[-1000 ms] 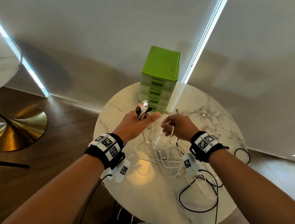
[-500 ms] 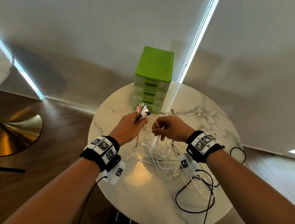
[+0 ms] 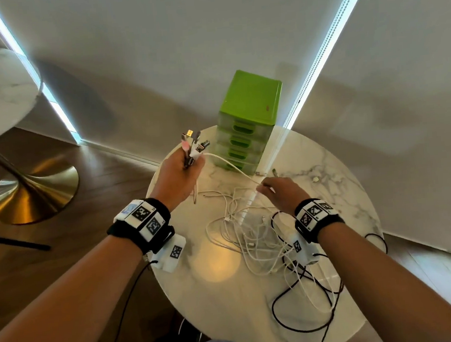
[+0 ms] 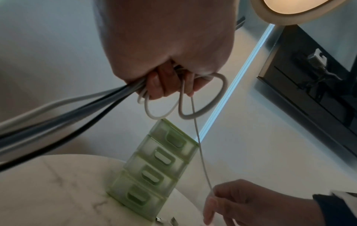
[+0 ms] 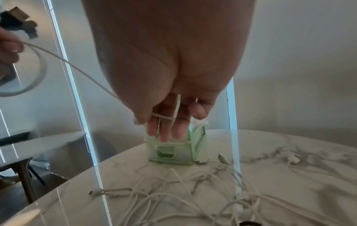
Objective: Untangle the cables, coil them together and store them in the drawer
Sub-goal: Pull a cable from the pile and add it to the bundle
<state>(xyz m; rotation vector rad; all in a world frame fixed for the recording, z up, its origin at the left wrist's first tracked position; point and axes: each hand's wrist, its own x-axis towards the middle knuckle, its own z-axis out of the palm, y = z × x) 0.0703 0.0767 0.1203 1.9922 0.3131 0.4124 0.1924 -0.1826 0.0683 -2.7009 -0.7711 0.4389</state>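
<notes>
My left hand is raised over the table's far left and grips a bundle of cable ends, their plugs sticking up past the fingers; the left wrist view shows the fingers curled round white and black cables. One white cable runs taut from that hand to my right hand, whose thumb and fingers pinch it. Under the right hand a tangle of white cables lies on the marble table. The green drawer unit stands at the far edge with all its drawers closed.
Black cables loop near the table's right front edge. A small white earbud-like piece lies at the far right. A second marble table with a brass base stands to the left. Window blinds close off the space behind the drawer unit.
My left hand has risen up and to the left with the bundle of plugs, pulling a white cable taut. The right hand has moved right and slid along that cable.
</notes>
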